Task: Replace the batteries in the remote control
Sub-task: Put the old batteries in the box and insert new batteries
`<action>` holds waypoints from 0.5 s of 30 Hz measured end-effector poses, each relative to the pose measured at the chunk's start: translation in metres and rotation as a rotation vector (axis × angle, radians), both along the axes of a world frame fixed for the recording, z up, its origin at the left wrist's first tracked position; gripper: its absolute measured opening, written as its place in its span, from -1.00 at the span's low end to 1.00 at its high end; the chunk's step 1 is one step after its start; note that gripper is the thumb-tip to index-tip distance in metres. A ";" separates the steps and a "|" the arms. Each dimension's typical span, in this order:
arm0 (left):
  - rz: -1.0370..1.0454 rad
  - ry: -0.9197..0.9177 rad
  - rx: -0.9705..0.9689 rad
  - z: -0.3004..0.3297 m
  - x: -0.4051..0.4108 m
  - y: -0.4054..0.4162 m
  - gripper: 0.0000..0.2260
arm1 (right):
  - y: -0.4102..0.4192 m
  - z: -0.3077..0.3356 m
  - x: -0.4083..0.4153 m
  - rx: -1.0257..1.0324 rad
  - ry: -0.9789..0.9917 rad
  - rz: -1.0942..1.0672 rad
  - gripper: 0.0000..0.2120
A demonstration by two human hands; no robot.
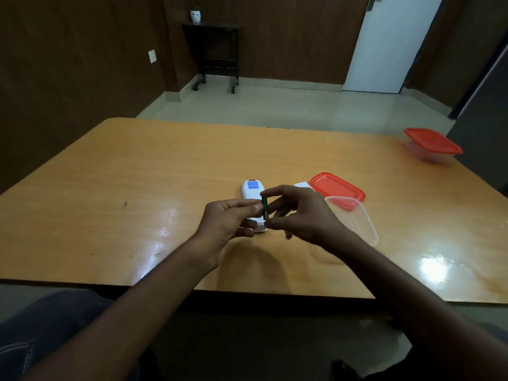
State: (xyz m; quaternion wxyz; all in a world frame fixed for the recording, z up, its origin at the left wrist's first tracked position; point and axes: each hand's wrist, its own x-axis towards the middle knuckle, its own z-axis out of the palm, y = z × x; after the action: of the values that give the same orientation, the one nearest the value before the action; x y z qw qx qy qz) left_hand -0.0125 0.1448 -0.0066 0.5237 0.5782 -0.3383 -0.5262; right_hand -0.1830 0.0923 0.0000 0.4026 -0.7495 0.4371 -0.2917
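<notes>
right hand [299, 215]: fingers pinch a green battery [265, 208] upright, end to end | left hand [228, 222]: fingers curled, thumb tip at the battery's side | remote control [252, 191]: lies on desk [137, 188] beneath both hands | clear tub [357, 221] just right

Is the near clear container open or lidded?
Open: the clear container has no lid on; a red lid lies on the table just behind it.
</notes>
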 end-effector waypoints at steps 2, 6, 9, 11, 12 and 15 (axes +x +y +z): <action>0.035 0.042 0.006 -0.001 0.006 -0.001 -0.87 | -0.001 0.000 0.007 0.096 -0.070 0.011 -0.55; 0.032 0.084 0.024 -0.003 0.016 -0.003 -0.91 | -0.008 -0.001 0.017 0.225 -0.208 -0.006 -0.66; 0.054 -0.091 -0.010 -0.011 0.025 -0.007 -0.86 | -0.011 -0.001 0.021 0.168 -0.148 -0.060 -0.77; 0.040 -0.507 -0.052 -0.020 0.029 -0.009 -0.84 | -0.014 -0.004 0.021 0.009 -0.021 -0.122 -0.85; 0.017 -0.671 -0.069 -0.024 0.029 -0.009 -0.81 | -0.015 -0.006 0.021 -0.073 0.043 -0.144 -0.88; -0.052 -0.809 -0.106 -0.031 0.025 -0.007 -0.68 | -0.020 -0.013 0.019 -0.251 0.150 -0.161 -0.94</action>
State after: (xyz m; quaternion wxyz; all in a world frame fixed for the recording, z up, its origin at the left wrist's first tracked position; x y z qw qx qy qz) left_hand 0.0127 0.1379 -0.0373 0.3639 0.7019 -0.5584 -0.2512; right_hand -0.1638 0.0723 -0.0130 0.2472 -0.7760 0.4848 -0.3188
